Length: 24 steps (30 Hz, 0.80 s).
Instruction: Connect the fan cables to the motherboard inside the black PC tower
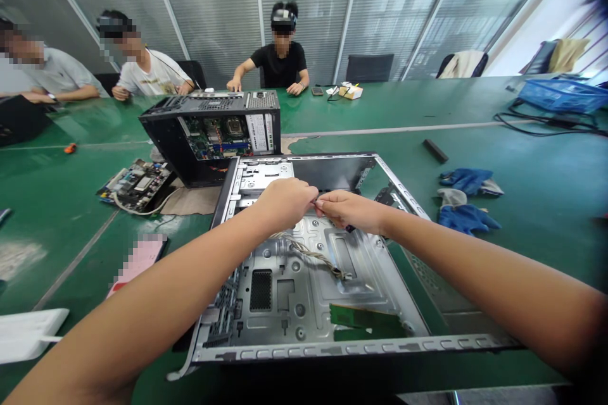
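Note:
An opened computer case lies flat on the table with its bare metal inside facing up. Over its middle, my left hand is closed with fingertips pinched together. My right hand pinches from the other side, and the fingertips of both hands meet. Whatever small thing is between them is hidden; a dark bit shows under the right hand. Below my hands, a twisted bundle of wires stretches across the case floor. Two green memory modules rest in the case near its front rim.
Behind stands another computer case with its motherboard showing. Left of it lies a loose circuit board. Blue gloves and a dark bar lie to the right, a blue basket farther back. Several people sit across the green table.

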{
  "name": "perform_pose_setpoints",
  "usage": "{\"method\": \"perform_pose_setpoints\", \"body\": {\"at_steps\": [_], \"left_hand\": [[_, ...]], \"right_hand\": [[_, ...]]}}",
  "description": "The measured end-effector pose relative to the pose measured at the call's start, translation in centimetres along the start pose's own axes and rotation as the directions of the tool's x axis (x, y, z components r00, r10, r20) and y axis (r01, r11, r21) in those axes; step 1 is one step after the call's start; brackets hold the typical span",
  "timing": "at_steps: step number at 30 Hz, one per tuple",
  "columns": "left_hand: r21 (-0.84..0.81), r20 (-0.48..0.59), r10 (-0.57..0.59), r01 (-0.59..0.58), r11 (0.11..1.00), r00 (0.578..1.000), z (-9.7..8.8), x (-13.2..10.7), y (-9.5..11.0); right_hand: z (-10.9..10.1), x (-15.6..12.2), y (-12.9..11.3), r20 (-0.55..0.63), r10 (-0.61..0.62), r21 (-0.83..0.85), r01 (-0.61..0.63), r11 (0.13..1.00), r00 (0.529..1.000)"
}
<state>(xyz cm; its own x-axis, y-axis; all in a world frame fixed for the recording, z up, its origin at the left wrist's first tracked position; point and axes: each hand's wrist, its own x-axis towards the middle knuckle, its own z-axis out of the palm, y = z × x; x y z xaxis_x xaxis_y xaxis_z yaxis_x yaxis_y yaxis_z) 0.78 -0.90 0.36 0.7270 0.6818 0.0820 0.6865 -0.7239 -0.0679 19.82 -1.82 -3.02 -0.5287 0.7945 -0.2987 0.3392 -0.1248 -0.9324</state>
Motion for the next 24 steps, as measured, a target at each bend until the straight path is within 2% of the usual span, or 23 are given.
{"method": "perform_pose_setpoints", "body": {"at_steps": [6, 13, 17, 24], "left_hand": [[-0.023, 0.004, -0.006, 0.006, 1.000, 1.000, 0.08, 0.04, -0.14], [-0.038, -0.049, 0.015, -0.016, 0.999, 0.999, -0.03, -0.18, -0.05], [-0.026, -0.047, 0.022, -0.023, 0.999, 0.999, -0.03, -0.18, -0.06], [-0.020, -0.057, -0.028, 0.027, 0.999, 0.998, 0.20, -0.21, -0.41]], "right_hand": [[-0.03, -0.09, -0.07, 0.027, 0.003, 0.022, -0.004, 1.000, 1.000], [-0.03, -0.09, -0.21, -0.016, -0.032, -0.078, 0.031, 0.996, 0.999], [-0.13, -0.03, -0.13, -0.016, -0.023, -0.032, 0.022, 0.999, 1.000], [-0.20, -0.34, -0.44, -0.046, -0.012, -0.058, 0.009, 0.998, 0.999]]}}
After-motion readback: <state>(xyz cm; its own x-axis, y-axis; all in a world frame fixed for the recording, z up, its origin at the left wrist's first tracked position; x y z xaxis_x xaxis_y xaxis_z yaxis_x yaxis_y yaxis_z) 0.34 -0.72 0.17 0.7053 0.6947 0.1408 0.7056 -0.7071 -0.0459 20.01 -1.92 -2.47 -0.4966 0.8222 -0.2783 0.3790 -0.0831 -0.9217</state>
